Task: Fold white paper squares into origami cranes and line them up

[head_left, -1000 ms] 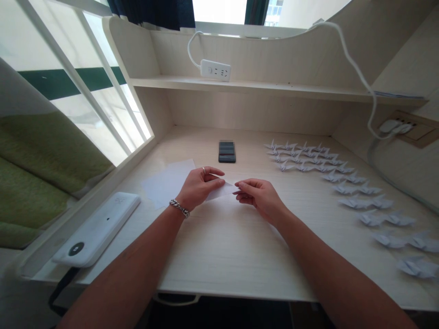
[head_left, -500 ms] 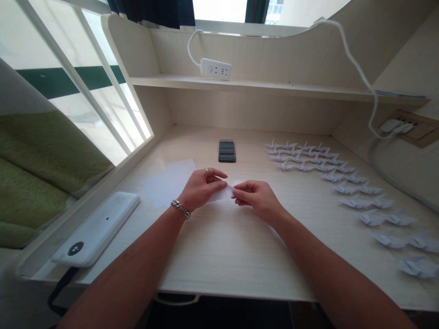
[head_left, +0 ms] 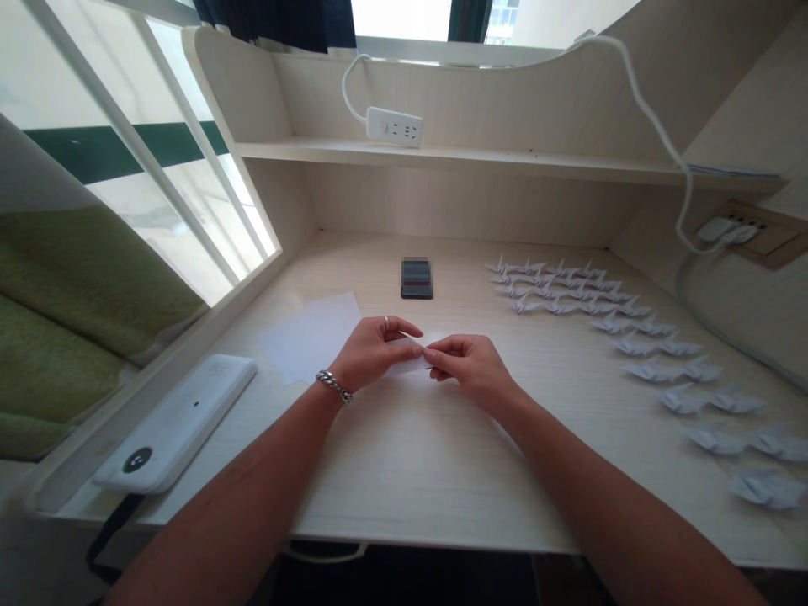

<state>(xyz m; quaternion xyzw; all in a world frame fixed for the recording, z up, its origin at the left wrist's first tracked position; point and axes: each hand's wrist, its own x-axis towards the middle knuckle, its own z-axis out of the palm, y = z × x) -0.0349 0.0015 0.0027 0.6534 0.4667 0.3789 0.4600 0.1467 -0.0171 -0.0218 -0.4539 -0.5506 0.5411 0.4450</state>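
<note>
Between my hands, just above the middle of the desk, is a small folded piece of white paper [head_left: 405, 367]. My left hand [head_left: 377, 349], with a ring and a chain bracelet, pinches it between thumb and fingers from the left. From the right, my right hand [head_left: 468, 365] grips its right corner with thumb and index finger. My fingers cover part of the paper, so its exact folds are hidden. Loose white paper sheets [head_left: 309, 332] lie fanned out left of my left hand. Several folded paper cranes [head_left: 555, 290] stand in rows to the right.
A small dark box-like object [head_left: 417, 279] sits behind my hands. A white power bank-like device [head_left: 183, 421] with a black strap lies at the left edge. On the shelf [head_left: 480, 160] rests a white power strip [head_left: 395, 127]; its cable [head_left: 656, 118] hangs at right.
My left fingers have lifted and shifted slightly over the paper, with the thumb now nearer the right hand's fingertips. The right hand stays almost in place.
</note>
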